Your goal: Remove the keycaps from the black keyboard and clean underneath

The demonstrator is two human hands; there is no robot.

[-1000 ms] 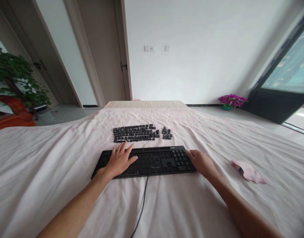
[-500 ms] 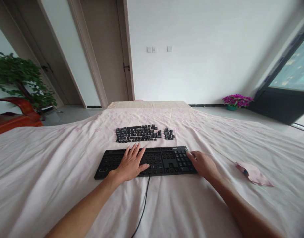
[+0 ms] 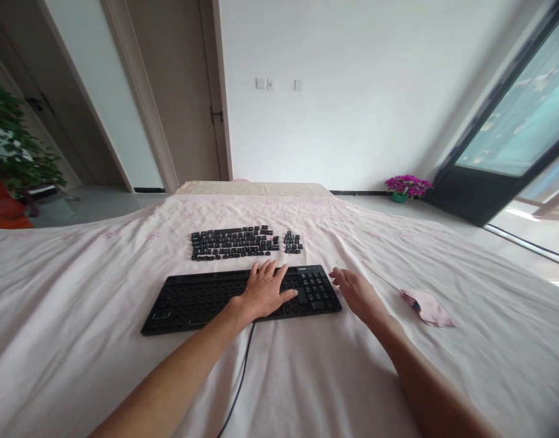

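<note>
A black computer keyboard [image 3: 206, 298] lies on the cloth, its cable running toward me. Most of its key positions are bare, while the number pad at the right end keeps its keycaps. My left hand [image 3: 265, 291] rests on the keyboard right of its middle, open with fingers spread. Just off the keyboard's right end is my right hand [image 3: 356, 292], its fingers bent and pressed together; whatever they hold is too small to make out. Behind the keyboard, loose black keycaps [image 3: 236, 244] are laid out in rows, with a smaller group [image 3: 292, 242] to their right.
A pale pink wrinkled cloth [image 3: 306, 377] covers the surface. On the right lies a folded pink piece of cloth [image 3: 427, 307]. Farther off are a pot of purple flowers [image 3: 407, 186], a leafy plant [image 3: 19, 140] and a white wall [image 3: 334, 109].
My left hand has slid right along the keyboard. My right hand has come off the number pad to beside the keyboard; the thin metal thing seen in it no longer shows. The view has turned right.
</note>
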